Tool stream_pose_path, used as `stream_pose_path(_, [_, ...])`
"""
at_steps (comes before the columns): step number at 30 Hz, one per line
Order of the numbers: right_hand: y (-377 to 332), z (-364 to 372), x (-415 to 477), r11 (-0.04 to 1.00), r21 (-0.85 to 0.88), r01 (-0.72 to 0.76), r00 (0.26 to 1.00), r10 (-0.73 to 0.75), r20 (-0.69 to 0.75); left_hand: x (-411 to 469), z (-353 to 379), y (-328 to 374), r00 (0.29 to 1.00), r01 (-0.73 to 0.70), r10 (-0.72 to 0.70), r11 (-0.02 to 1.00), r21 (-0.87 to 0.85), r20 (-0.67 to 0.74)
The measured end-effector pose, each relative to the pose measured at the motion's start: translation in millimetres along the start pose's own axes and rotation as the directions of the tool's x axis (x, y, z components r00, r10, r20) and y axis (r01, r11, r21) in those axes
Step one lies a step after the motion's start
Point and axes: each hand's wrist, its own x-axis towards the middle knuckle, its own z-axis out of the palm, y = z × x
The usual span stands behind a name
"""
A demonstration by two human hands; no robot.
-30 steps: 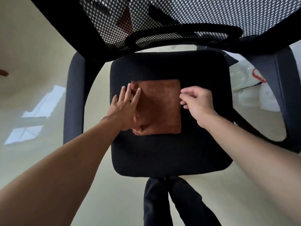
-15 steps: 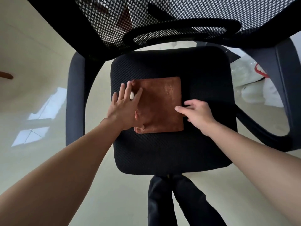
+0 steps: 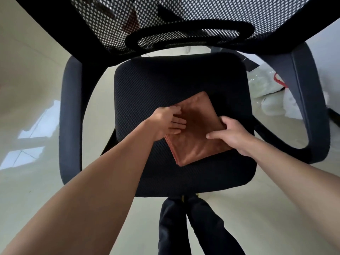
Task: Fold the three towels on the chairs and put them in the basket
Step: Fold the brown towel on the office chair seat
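Turned since the earlier frame from square-on to a diamond, the folded brown towel (image 3: 195, 138) now lies toward the front right of the black chair seat (image 3: 156, 85), above the person's dark trouser legs (image 3: 184, 227). Left hand (image 3: 165, 124) touches the towel's left side with fingers nearly straight; right hand (image 3: 233, 135) grips its right edge, thumb on top and fingers curled round it. Beyond stand the mesh backrest (image 3: 184, 19) and, on the floor at right, white plastic bags (image 3: 272, 102).
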Motion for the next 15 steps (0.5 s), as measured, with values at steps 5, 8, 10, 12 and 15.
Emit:
stream_pose_path(5, [-16.6,37.6,-32.3,0.642,-0.700,0.311,0.856,-0.510,-0.088,5.8,-11.1,10.5,0.996,0.078,-0.069,0.983,-0.166,0.060])
stream_pose_path(8, [-7.3,71.3,-45.1,0.435,-0.843,0.317,0.789,-0.614,-0.020,-1.2,-12.1,20.9,0.999,0.039,-0.034,0.992,-0.117,0.041])
stream_pose_path(10, [2.4,85.9,-47.9,0.450,-0.819,0.357,0.800,-0.599,0.019,0.7,-16.2,19.4,0.998,-0.031,0.031,0.999,0.009,-0.046])
stream_pose_path(12, [13.4,97.1,-52.0,0.489,-0.776,0.398,0.811,-0.583,0.049,4.3,-24.4,13.7,0.981,-0.096,0.125,0.977,0.191,-0.146])
stream_pose_path(15, [31.6,107.7,-55.5,0.511,-0.731,0.452,0.797,-0.599,0.074,9.3,-35.8,4.8,0.953,-0.161,0.231,0.935,0.316,-0.197])
